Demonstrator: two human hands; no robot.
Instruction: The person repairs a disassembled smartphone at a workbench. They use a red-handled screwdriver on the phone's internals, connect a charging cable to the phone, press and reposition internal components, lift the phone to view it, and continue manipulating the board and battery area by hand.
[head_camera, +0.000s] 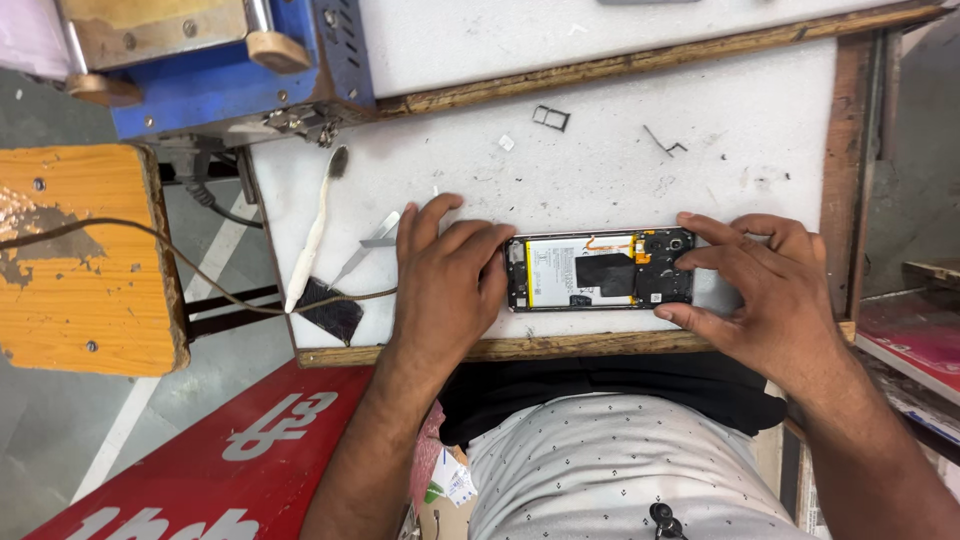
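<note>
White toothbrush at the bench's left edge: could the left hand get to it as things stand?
Probably yes. The left hand rests flat beside the opened phone, holding nothing, and only tweezers lie on the bench between it and the toothbrush.

toothbrush: white, lying lengthwise on the white worktop, bristles at the far end
tweezers: metal, just right of the toothbrush
dark pad: at the worktop's near-left corner, under a cable
SIM tray: lying alone, far side
stool: orange, wooden, left
machine: blue, upper left
</note>
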